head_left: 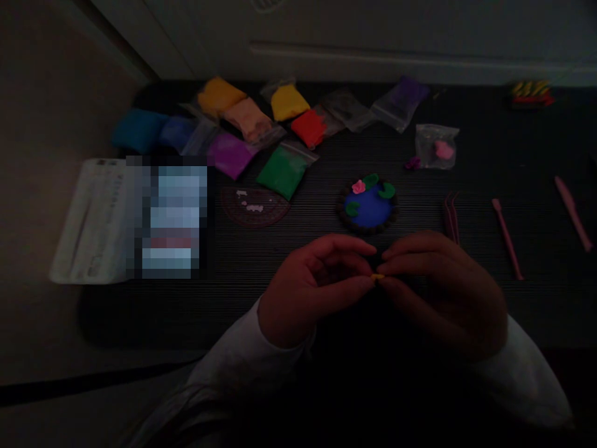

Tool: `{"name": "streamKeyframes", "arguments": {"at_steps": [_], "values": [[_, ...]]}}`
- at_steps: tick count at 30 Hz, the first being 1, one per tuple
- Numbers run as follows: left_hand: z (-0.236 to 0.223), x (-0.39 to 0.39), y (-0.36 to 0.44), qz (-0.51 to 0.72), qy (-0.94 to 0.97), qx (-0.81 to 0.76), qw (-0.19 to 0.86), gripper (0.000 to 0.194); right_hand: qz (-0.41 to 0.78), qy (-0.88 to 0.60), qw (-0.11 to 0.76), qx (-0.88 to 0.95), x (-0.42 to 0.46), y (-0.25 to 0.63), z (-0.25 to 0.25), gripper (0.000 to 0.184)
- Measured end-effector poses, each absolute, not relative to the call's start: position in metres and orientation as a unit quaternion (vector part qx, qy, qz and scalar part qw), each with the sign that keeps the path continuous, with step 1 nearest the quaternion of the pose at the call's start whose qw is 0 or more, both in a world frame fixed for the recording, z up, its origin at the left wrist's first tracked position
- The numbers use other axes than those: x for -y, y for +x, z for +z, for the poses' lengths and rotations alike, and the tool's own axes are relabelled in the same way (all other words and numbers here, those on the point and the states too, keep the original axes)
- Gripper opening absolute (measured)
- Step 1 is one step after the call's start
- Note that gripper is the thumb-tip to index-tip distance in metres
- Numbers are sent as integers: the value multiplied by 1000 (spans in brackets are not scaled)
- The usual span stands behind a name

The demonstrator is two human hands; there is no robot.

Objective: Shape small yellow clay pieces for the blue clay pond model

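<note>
A small piece of yellow clay (378, 277) is pinched between the fingertips of both hands. My left hand (317, 286) grips its left end with thumb and index finger. From the other side my right hand (448, 289) pinches the same piece, its fingers close together. Just beyond my hands lies a clay pond (370, 208) with a blue middle and a dark beaded rim. On it sit a pink flower (359, 186) and green leaf shapes (386, 190). Pink tweezers (451, 218) lie beyond my right hand, partly covered by it.
Bags of coloured clay, among them a green one (284, 171), spread across the back left. A half-round mat (255, 208) bears pale scraps. Two pink tools (507, 239) (573, 214) lie at right. A white box (91, 221) stands left beside a pixelated screen (175, 218).
</note>
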State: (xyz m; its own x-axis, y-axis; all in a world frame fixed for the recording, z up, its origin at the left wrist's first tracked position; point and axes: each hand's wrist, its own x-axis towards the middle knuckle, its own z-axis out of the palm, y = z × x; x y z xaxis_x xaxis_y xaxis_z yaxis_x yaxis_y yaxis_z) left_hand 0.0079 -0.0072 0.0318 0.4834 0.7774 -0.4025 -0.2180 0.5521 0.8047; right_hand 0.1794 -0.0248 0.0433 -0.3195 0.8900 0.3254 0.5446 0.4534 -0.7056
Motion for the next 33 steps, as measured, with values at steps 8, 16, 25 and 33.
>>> {"name": "streamKeyframes", "arguments": {"at_steps": [8, 16, 25, 33], "values": [[31, 7, 8, 321, 354, -402, 781, 23, 237, -465, 353, 776, 25, 180, 43, 19], [31, 8, 8, 322, 351, -384, 791, 23, 244, -457, 365, 773, 25, 179, 42, 20], [31, 6, 8, 333, 326, -388, 795, 19, 250, -452, 365, 775, 25, 180, 41, 23], [30, 8, 8, 351, 336, -395, 779, 24, 257, -458, 351, 775, 25, 180, 43, 27]]}}
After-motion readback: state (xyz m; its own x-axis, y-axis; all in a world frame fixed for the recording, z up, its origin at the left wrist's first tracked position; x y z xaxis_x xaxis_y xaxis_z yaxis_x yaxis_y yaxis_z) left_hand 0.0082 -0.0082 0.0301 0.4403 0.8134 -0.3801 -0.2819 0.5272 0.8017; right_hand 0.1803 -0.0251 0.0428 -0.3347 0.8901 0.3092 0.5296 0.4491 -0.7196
